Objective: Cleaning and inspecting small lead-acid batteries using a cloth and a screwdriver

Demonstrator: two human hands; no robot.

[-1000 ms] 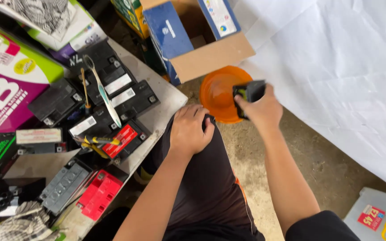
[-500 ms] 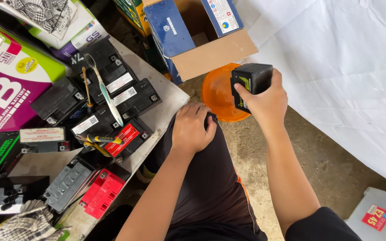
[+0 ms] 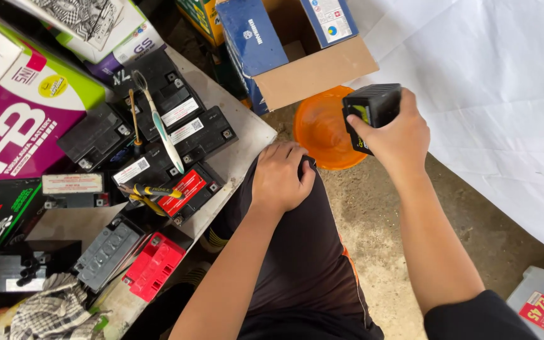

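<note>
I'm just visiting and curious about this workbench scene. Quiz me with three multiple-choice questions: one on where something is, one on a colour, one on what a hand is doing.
1. Where is the small black battery?
A. On the bench
B. Held over the basin
C. Inside the cardboard box

2. What colour is the basin on the floor?
A. Orange
B. Blue
C. White

3. What is the left hand doing?
A. Gripping the toothbrush
B. Lifting a red battery
C. Resting on the person's knee

Answers:
1. B: the right hand holds the small black battery above the basin.
2. A: the basin is see-through orange beside the cardboard box.
3. C: the left hand lies flat on the dark-trousered knee, away from the toothbrush on the bench.
</note>
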